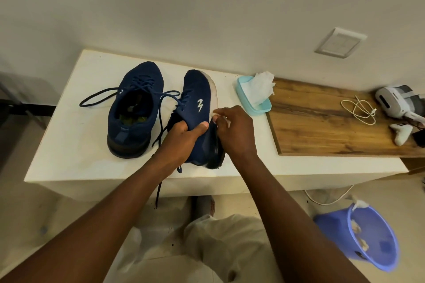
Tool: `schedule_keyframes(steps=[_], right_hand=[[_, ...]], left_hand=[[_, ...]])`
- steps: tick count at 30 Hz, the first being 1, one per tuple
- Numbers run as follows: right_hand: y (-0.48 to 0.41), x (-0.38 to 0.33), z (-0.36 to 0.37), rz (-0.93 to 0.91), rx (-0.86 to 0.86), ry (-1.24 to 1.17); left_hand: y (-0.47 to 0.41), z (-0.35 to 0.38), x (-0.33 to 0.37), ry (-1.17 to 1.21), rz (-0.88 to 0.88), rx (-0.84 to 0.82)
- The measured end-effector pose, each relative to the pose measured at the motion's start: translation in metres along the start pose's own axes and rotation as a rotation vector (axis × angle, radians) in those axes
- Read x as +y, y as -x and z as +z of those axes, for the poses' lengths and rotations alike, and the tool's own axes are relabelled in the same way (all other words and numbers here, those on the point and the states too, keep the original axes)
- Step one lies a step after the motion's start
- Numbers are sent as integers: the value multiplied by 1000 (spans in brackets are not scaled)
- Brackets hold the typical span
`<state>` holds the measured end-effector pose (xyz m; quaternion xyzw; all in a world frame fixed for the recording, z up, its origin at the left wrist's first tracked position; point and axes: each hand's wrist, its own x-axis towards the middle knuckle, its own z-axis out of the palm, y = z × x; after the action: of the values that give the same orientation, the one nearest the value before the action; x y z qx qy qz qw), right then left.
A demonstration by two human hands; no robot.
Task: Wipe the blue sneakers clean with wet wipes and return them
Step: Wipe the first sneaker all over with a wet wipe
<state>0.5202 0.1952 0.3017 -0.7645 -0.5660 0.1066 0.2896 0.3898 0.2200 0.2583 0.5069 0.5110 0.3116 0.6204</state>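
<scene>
The left hand (187, 132) grips a blue sneaker (197, 108) around its collar, thumb on the outer side and fingers tucked inside the opening, tipping the shoe onto its side so the pale sole edge faces right. The right hand (232, 131) is closed on a white wet wipe (218, 115) (only a small bit of it shows past the fingertips) and presses it against the sole edge just beside the left thumb. The shoe's heel rests on the white table (76, 135), and its loose lace hangs over the near edge below the left wrist.

Left of the left hand the second sneaker (135, 110) stands upright on the table, laces spread out. Beyond and right of the right hand sits a light blue wipe box (247, 99) with a wipe sticking up from it, beside a wooden board (322, 126). Down on the floor, right of the right forearm, stands a blue bin (361, 236) with crumpled white scraps inside.
</scene>
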Motion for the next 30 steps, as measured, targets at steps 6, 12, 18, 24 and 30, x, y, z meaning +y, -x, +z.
schedule_keyframes(steps=[6, 12, 18, 24, 30], right_hand=[[57, 10, -14, -234, -171, 37], [13, -1, -2, -108, -58, 78], [48, -3, 4, -326, -184, 181], [34, 4, 3, -283, -194, 226], [-56, -15, 21, -137, 8, 33]], left_hand=[[-7, -4, -7, 41, -49, 26], [-7, 1, 1, 41, -48, -2], [-14, -11, -13, 83, -108, 35], [-23, -9, -3, 52, -127, 4], [-26, -16, -5, 60, -145, 4]])
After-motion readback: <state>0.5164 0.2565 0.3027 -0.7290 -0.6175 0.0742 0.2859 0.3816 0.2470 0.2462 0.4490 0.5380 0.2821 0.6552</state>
